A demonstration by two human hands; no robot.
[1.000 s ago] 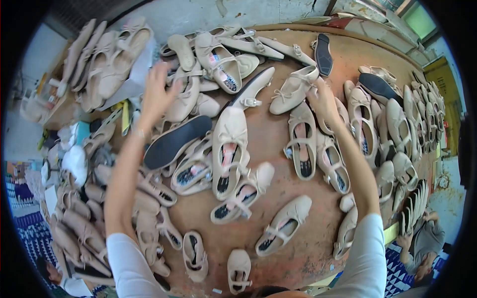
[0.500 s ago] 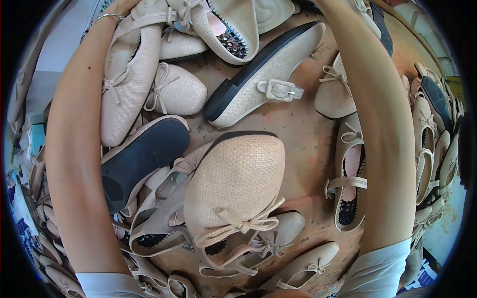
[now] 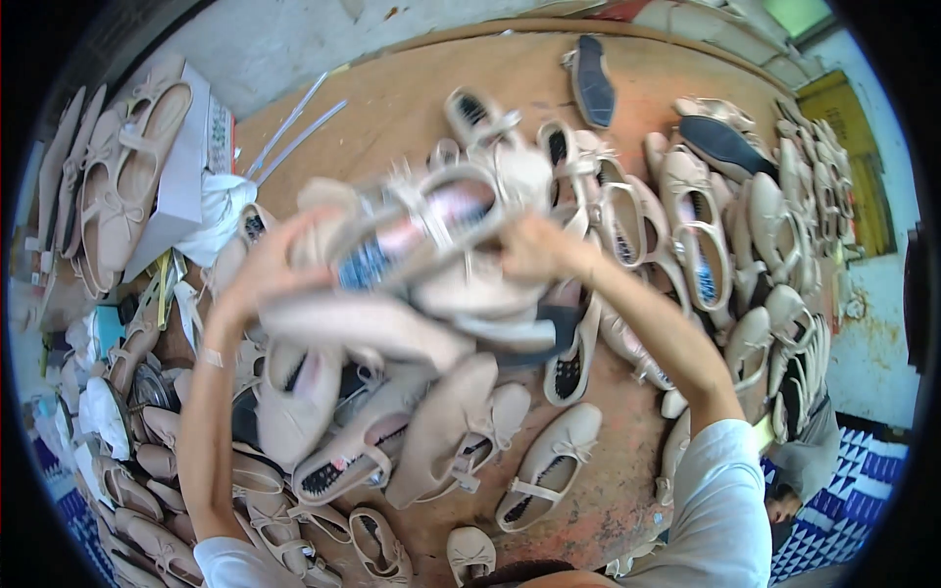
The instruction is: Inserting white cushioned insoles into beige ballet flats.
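Between my two hands is a blurred bundle of beige flat shoes (image 3: 431, 218), some with straps and dark soles. My left hand (image 3: 279, 263) presses round its left side, the fingers smeared by motion. On the other side my right hand (image 3: 537, 248) has its fingers curled on the shoes. Beneath the bundle lie more beige shoes, among them a strapped one with a bow (image 3: 549, 465) and a tilted one with a black speckled insole (image 3: 353, 461).
Rows of beige shoes (image 3: 701, 245) cover the table's right side. A shoe with its dark sole up (image 3: 593, 83) lies at the far edge. A white box (image 3: 191, 162) stands far left, beside pale strips (image 3: 304, 127). Blue-and-white patterned cloth (image 3: 833, 510) shows at lower right.
The view has swung wider, showing more of the table. Both hands, earlier at or beyond the top edge, are now in view mid-picture, with a bundle of shoes between them.
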